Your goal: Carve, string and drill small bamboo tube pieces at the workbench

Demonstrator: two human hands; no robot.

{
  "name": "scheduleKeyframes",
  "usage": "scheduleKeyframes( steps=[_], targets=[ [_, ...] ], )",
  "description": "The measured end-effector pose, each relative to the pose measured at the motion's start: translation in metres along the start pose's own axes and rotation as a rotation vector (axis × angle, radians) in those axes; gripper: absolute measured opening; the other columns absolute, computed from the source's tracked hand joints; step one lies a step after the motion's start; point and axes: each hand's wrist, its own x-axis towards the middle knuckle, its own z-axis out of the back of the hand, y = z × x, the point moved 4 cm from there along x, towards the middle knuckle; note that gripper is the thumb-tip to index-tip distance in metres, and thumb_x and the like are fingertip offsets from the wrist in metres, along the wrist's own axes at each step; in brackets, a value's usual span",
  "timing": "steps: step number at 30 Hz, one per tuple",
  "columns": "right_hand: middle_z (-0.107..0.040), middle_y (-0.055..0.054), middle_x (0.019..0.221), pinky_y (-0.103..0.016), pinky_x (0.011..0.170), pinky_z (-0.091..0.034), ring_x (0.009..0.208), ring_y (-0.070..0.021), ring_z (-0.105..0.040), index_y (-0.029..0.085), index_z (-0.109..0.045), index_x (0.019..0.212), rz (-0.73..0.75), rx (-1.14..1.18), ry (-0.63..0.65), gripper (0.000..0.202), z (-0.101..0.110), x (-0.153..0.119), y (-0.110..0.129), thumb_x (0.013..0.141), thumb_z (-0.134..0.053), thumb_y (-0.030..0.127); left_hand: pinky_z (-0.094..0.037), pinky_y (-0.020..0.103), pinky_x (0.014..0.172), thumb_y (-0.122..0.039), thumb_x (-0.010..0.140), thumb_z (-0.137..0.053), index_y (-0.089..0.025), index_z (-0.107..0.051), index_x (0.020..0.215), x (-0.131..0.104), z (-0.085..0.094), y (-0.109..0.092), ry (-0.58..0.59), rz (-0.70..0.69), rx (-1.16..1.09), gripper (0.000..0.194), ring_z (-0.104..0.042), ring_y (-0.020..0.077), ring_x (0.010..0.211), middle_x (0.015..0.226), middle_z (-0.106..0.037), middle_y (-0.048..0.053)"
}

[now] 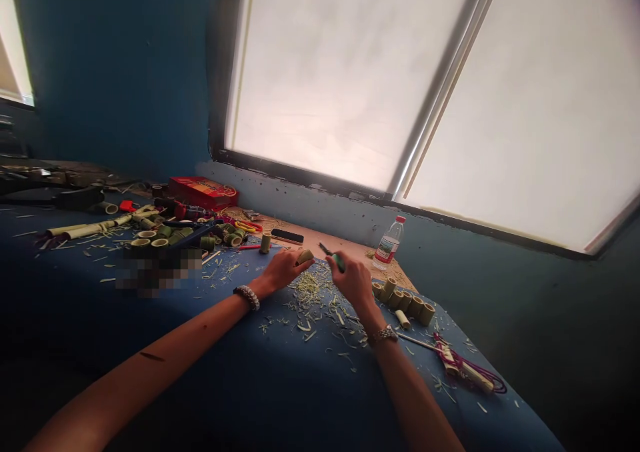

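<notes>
My left hand (pixel 281 271) is closed around a short bamboo tube (pixel 304 258), whose end sticks out past the thumb toward the right. In my right hand (pixel 351 280) is a knife with a green handle (pixel 339 261), its dark blade pointing up and left toward the tube. A small gap separates blade and tube. Beneath both hands lies a heap of pale bamboo shavings (pixel 314 289). Another bamboo piece (pixel 265 243) stands upright just beyond my left hand.
Several cut bamboo tubes (pixel 406 301) stand in a row at right, near a water bottle (pixel 385 247) and purple cord (pixel 470 367). A phone (pixel 287 236) lies at the back. Leftward are a red box (pixel 204 193), pliers, more tubes (pixel 159 243) and long bamboo sticks (pixel 95 227).
</notes>
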Motion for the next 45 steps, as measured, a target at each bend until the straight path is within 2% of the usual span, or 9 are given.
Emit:
scheduleKeyframes(
  steps=[3, 10, 18, 22, 27, 32, 36, 40, 45],
  targets=[
    [-0.073, -0.01, 0.082, -0.027, 0.061, -0.029, 0.075, -0.0239, -0.067, 0.02, -0.073, 0.109, -0.187, 0.007, -0.111, 0.039, 0.01, 0.005, -0.024, 0.103, -0.049, 0.049, -0.037, 0.034, 0.075, -0.055, 0.101, -0.049, -0.02, -0.054, 0.072, -0.003, 0.002, 0.001, 0.004, 0.019, 0.048, 0.045, -0.054, 0.0197, 0.066, 0.071, -0.062, 0.003],
    [-0.072, -0.006, 0.078, -0.026, 0.063, -0.033, 0.074, -0.0223, -0.069, 0.021, -0.073, 0.103, 0.124, 0.192, 0.122, 0.04, -0.015, -0.006, 0.013, 0.102, -0.049, 0.053, -0.036, 0.033, 0.072, -0.051, 0.098, -0.055, -0.02, -0.061, 0.076, -0.002, 0.006, -0.003, -0.052, 0.064, 0.051, 0.039, -0.059, 0.021, 0.071, 0.073, -0.067, 0.004],
    [-0.074, -0.007, 0.082, -0.026, 0.062, -0.029, 0.078, -0.0227, -0.069, 0.022, -0.071, 0.103, 0.136, 0.155, 0.215, 0.034, -0.03, -0.013, 0.034, 0.102, -0.05, 0.049, -0.032, 0.029, 0.062, -0.037, 0.089, -0.066, -0.019, -0.06, 0.07, 0.0, 0.007, -0.001, -0.095, 0.06, -0.113, 0.027, -0.056, 0.0161, 0.065, 0.069, -0.066, 0.001],
    [-0.073, -0.008, 0.08, -0.026, 0.061, -0.028, 0.074, -0.0218, -0.066, 0.021, -0.071, 0.101, 0.053, 0.124, 0.162, 0.035, -0.028, -0.007, 0.022, 0.102, -0.05, 0.049, -0.035, 0.028, 0.063, -0.043, 0.093, -0.062, -0.019, -0.062, 0.071, -0.003, 0.007, -0.005, -0.057, 0.054, -0.233, 0.032, -0.059, 0.0156, 0.062, 0.064, -0.066, -0.001],
    [-0.072, -0.01, 0.083, -0.026, 0.061, -0.029, 0.074, -0.0217, -0.063, 0.019, -0.072, 0.098, -0.17, 0.129, 0.089, 0.039, -0.014, 0.002, -0.02, 0.102, -0.047, 0.05, -0.039, 0.029, 0.065, -0.052, 0.092, -0.063, -0.02, -0.067, 0.077, -0.006, 0.009, -0.002, -0.091, 0.122, -0.217, 0.036, -0.061, 0.0178, 0.061, 0.062, -0.067, 0.0],
    [-0.068, -0.005, 0.077, -0.025, 0.063, -0.032, 0.072, -0.0201, -0.062, 0.02, -0.069, 0.096, 0.013, 0.26, 0.16, 0.044, -0.02, -0.004, 0.0, 0.102, -0.044, 0.055, -0.038, 0.032, 0.071, -0.053, 0.092, -0.062, -0.021, -0.07, 0.085, -0.005, 0.01, -0.001, -0.121, 0.141, -0.09, 0.034, -0.063, 0.0202, 0.066, 0.068, -0.068, 0.001],
    [-0.066, -0.004, 0.074, -0.025, 0.061, -0.029, 0.068, -0.0192, -0.06, 0.021, -0.068, 0.097, 0.114, 0.232, 0.231, 0.041, -0.03, -0.01, 0.027, 0.102, -0.045, 0.054, -0.037, 0.031, 0.069, -0.044, 0.093, -0.061, -0.022, -0.062, 0.085, -0.003, 0.003, -0.001, -0.048, 0.116, -0.093, 0.023, -0.06, 0.0202, 0.067, 0.068, -0.064, 0.0],
    [-0.068, -0.004, 0.075, -0.025, 0.062, -0.029, 0.07, -0.0197, -0.062, 0.021, -0.069, 0.099, 0.119, 0.193, 0.213, 0.037, -0.028, -0.01, 0.028, 0.102, -0.047, 0.051, -0.039, 0.03, 0.066, -0.044, 0.09, -0.061, -0.022, -0.054, 0.093, -0.002, -0.006, 0.0, 0.093, 0.106, -0.287, 0.023, -0.06, 0.0197, 0.072, 0.08, -0.065, 0.001],
    [-0.069, -0.003, 0.073, -0.025, 0.061, -0.03, 0.067, -0.0184, -0.063, 0.022, -0.071, 0.098, 0.131, 0.195, 0.208, 0.037, -0.021, -0.011, 0.023, 0.102, -0.048, 0.051, -0.046, 0.035, 0.086, -0.051, 0.099, -0.043, -0.022, -0.047, 0.099, -0.003, -0.01, -0.001, 0.194, 0.058, -0.505, 0.029, -0.064, 0.022, 0.092, 0.097, -0.068, 0.005]
  ],
)
